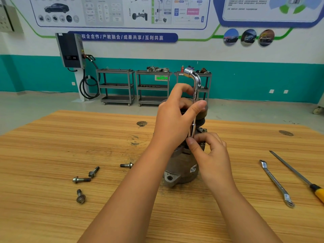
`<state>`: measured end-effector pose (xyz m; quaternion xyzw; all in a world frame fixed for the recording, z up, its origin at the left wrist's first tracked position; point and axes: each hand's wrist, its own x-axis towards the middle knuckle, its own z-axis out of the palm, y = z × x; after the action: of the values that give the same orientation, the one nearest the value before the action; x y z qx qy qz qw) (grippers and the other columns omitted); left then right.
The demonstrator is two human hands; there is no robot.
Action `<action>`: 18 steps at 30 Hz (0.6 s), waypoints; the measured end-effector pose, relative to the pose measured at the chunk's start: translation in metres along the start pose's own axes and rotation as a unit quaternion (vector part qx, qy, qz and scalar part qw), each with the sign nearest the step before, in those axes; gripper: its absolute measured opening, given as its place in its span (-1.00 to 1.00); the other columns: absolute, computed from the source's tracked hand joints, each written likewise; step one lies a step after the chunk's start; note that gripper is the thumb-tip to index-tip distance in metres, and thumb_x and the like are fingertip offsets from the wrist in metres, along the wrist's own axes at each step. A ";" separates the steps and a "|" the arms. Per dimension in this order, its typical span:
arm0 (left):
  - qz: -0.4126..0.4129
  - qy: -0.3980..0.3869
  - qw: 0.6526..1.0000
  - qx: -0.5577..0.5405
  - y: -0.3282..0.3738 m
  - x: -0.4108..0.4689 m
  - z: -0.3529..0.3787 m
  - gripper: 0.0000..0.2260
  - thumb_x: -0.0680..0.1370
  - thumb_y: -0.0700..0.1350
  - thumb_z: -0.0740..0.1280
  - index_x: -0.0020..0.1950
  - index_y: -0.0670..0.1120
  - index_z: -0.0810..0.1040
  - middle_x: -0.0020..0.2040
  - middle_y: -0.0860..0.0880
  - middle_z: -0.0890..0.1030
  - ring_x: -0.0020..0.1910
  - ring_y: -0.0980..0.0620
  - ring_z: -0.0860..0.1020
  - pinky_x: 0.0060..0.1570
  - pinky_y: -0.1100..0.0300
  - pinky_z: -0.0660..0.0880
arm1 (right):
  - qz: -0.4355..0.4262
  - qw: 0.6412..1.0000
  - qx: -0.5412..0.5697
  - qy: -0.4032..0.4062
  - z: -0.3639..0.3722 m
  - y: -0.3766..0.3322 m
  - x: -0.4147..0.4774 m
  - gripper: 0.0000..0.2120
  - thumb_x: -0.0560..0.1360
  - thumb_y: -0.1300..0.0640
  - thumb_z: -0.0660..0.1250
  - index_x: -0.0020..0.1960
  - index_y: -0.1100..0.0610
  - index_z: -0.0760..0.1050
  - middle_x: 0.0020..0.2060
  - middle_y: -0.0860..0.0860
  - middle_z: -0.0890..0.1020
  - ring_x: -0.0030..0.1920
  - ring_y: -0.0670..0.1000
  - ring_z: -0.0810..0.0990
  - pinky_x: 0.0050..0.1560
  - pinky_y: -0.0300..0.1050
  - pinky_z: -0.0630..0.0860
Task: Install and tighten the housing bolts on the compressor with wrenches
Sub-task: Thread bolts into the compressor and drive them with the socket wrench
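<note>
The grey metal compressor point(182, 170) stands upright in the middle of the wooden table point(52, 146). A chrome L-shaped socket wrench point(196, 85) stands upright over the compressor's top, bent end uppermost. My left hand point(172, 118) grips the wrench shaft between thumb and fingers. Lower down, my right hand point(208, 151) pinches the wrench's bottom end at the compressor's top flange; the bolt under it is hidden. Several loose flanged bolts lie on the table to the left: one point(126, 165), another point(94, 171), a third point(81, 179) and one nearest me point(80, 196).
A flat ring spanner point(275, 181) and a screwdriver with a yellow handle point(298, 176) lie on the table's right side. Beyond the table stand three grey tool carts point(116, 86) and a wall charger with a coiled cable point(71, 50).
</note>
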<state>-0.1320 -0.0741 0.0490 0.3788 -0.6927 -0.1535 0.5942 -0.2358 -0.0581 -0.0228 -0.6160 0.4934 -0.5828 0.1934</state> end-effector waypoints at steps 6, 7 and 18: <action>-0.003 -0.002 1.000 -0.009 -0.002 0.000 -0.002 -0.84 0.60 -0.06 0.29 -0.15 0.04 0.35 -0.26 0.15 0.67 -0.14 0.38 0.58 -0.16 0.49 0.40 | -0.002 1.000 0.007 0.003 0.000 0.001 -0.001 -0.92 0.37 -0.14 0.34 -0.25 -0.17 0.47 -0.16 -0.26 0.52 0.08 -0.15 0.34 0.17 -0.06 0.30; -0.003 -0.005 1.000 -0.015 -0.002 0.000 -0.001 -0.85 0.61 -0.06 0.27 -0.14 0.02 0.37 -0.25 0.15 0.66 -0.15 0.38 0.58 -0.17 0.52 0.39 | -0.003 1.000 0.009 -0.001 -0.001 0.001 -0.001 -0.93 0.37 -0.14 0.33 -0.24 -0.19 0.47 -0.15 -0.27 0.52 0.08 -0.15 0.35 0.15 -0.12 0.30; 0.001 -0.009 0.999 -0.032 0.003 -0.003 0.001 -0.81 0.66 -0.12 0.18 -0.09 0.01 0.53 -0.18 0.11 0.63 -0.03 0.16 0.63 0.12 0.04 0.52 | -0.019 0.998 0.038 -0.055 -0.004 0.005 0.002 -0.77 0.55 0.08 0.24 -0.08 -0.28 0.46 -0.06 -0.26 0.53 0.14 -0.11 0.35 -0.01 -0.59 0.19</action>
<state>-0.1339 -0.0696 0.0485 0.3571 -0.6930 -0.1781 0.6004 -0.2412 -0.0607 -0.0247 -0.6488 0.4478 -0.5696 0.2327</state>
